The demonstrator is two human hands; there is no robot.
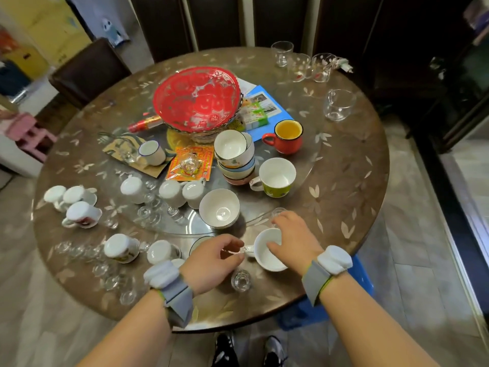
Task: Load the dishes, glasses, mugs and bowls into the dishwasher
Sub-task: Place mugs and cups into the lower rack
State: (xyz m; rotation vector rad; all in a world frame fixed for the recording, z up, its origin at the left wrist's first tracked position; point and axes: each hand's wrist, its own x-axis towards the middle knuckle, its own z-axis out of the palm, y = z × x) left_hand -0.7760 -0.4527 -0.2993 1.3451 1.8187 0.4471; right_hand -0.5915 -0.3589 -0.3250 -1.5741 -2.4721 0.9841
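Head view, lower centre of frame: the left hand (pixel 211 258) pinches the handle of an empty white mug (pixel 270 254) on the round table (pixel 352 181), while the right hand (pixel 292 234) grips its far rim with fingers curled over the edge. Above it stand one empty white bowl (pixel 219 207), a tilted stack of bowls (pixel 234 157) whose top bowl is empty, one empty green mug (pixel 275 177), and one red mug (pixel 285 136) holding yellow liquid. Three clear glasses (pixel 301 60) stand at upper right; a red dish (pixel 197 99) sits at centre.
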